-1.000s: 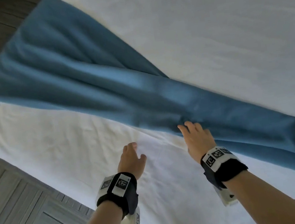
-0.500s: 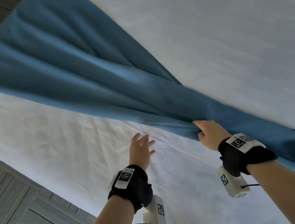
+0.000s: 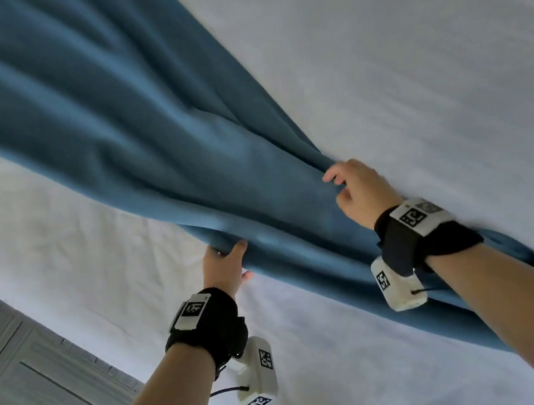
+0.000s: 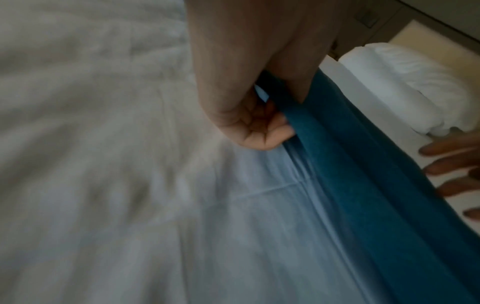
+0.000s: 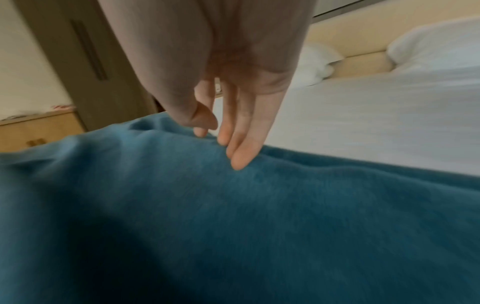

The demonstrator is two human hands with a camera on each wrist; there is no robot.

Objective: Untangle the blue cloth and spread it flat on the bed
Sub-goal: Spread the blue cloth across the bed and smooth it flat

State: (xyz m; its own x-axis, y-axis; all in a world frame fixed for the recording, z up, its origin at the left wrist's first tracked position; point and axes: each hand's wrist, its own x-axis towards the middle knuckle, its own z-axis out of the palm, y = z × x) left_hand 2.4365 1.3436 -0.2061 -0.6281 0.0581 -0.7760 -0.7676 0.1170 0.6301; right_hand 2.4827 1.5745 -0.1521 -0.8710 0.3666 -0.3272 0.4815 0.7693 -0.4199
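Observation:
The blue cloth (image 3: 148,150) lies bunched in long folds, running diagonally across the white bed (image 3: 410,62) from top left to lower right. My left hand (image 3: 227,259) grips its near edge, with the fingers curled round the hem (image 4: 259,127). My right hand (image 3: 352,187) is at the far edge of the bunched middle. Its fingers (image 5: 228,139) are nearly straight, their tips touching the cloth (image 5: 233,226). The left wrist view shows those right-hand fingers (image 4: 446,164) spread past the cloth (image 4: 376,185).
White pillows (image 5: 436,45) lie against a beige headboard (image 5: 350,37) at the bed's far end. A wooden nightstand (image 5: 39,131) and a tall door (image 5: 85,51) stand beyond the cloth. Grey plank floor (image 3: 28,390) runs along the bed's near left side.
My left hand has reached forward off the sheet and taken hold of the cloth's near edge. My right hand has let go of that edge and moved across to the far side, fingers straightened.

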